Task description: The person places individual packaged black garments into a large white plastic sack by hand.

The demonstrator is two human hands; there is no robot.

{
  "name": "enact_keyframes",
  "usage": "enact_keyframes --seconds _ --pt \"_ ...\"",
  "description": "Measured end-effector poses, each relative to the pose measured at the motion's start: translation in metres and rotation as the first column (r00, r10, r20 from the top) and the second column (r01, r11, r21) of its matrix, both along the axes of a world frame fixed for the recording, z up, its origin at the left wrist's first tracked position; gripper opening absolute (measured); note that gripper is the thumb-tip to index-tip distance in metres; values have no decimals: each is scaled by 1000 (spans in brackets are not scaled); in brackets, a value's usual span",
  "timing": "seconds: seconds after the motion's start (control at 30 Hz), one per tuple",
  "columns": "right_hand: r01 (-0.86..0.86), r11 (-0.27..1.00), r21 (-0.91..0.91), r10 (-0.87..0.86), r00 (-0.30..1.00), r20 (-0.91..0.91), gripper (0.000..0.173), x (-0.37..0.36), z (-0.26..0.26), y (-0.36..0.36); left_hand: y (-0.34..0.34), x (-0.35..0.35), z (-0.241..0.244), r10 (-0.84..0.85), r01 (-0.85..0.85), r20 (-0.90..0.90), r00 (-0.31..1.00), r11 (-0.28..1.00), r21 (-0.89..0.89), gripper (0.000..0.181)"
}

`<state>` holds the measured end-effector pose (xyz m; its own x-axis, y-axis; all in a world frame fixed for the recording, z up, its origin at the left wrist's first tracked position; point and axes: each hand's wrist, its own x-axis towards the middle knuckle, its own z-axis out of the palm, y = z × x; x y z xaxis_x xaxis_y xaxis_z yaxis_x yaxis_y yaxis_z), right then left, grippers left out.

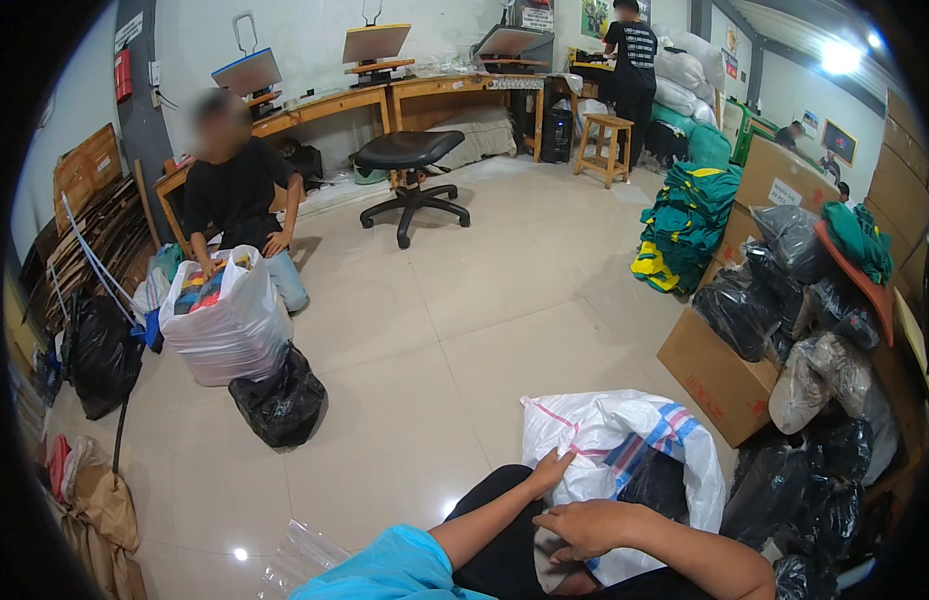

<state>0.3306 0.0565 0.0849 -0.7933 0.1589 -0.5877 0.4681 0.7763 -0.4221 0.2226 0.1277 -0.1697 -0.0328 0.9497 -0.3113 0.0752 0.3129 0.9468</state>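
Note:
A white woven plastic sack (539, 420) with pink and blue stripes stands on the floor before me, its mouth spread wide. Black plastic-wrapped contents (652, 480) show inside it. My left hand (552, 474) grips the sack's rim on its left side, thumb and fingers pinching the fabric. Over the sack's near edge, close to my legs, is my right hand (588, 527); its fingers are apart and nothing shows in them. Part of the near rim is hidden by my right forearm.
Cardboard boxes (716, 379) and black plastic-bagged goods (749, 300) crowd the right side. Left of me stand a filled white plastic bag (232, 330) and a black bag (281, 397), with a person (236, 180) kneeling behind them. A wheeled stool (410, 154) is farther back.

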Motion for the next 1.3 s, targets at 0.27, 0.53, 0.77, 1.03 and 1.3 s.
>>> enact_keyframes --seconds 0.27,0.53,0.77,1.03,1.3 --pt "5 1000 -11 -5 999 44 74 -1 7 -1 2 -8 0 -122 123 91 988 992 -8 89" --pt "-11 1000 -17 12 998 57 75 -2 7 -1 4 -7 -6 -144 143 153 978 990 21 87" --pt "-8 1000 -24 10 998 56 75 -1 5 0 1 -4 -2 -67 68 71 995 998 -5 79" --pt "1 1000 -26 0 1000 19 73 2 2 1 6 -5 -14 -108 105 121 987 994 31 78" --pt "-5 1000 -22 5 1000 7 73 1 3 2 4 0 -13 -20 20 37 999 1000 7 64"
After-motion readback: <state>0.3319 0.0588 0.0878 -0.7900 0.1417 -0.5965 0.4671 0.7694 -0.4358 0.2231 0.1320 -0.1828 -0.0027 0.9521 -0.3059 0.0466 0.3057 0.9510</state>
